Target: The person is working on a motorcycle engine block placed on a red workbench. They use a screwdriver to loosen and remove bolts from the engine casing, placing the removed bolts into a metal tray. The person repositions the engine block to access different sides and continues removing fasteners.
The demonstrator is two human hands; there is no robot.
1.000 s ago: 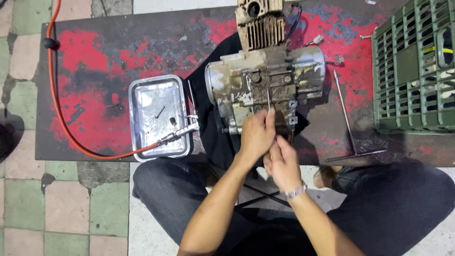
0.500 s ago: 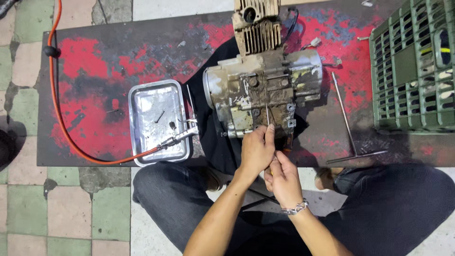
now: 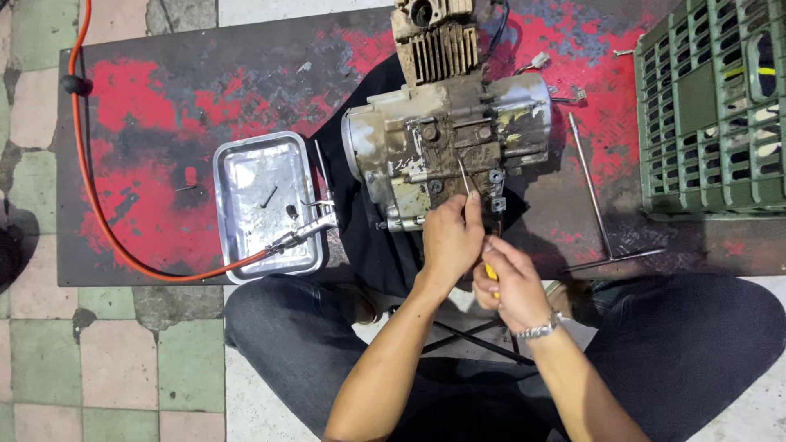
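A dirty grey motorcycle engine (image 3: pixel 446 135) lies on a black cloth over a red and black mat. My left hand (image 3: pixel 450 237) pinches the thin metal shaft of a screwdriver (image 3: pixel 463 178), whose tip rests against the engine's near side. My right hand (image 3: pixel 508 282), with a metal bracelet on its wrist, grips the screwdriver's yellow handle (image 3: pixel 490 271) just behind the left hand. Both hands sit close together at the engine's front edge, above my knees.
A shiny metal tray (image 3: pixel 246 160) holding a few screws lies left of the engine, with an air-tool nozzle on an orange hose (image 3: pixel 90 196) resting across it. A long T-handle wrench (image 3: pixel 594 196) lies on the right. A green plastic crate (image 3: pixel 720 106) stands far right.
Both hands stay on the screwdriver at the engine's near side and shift only slightly. The view has wobbled a little.
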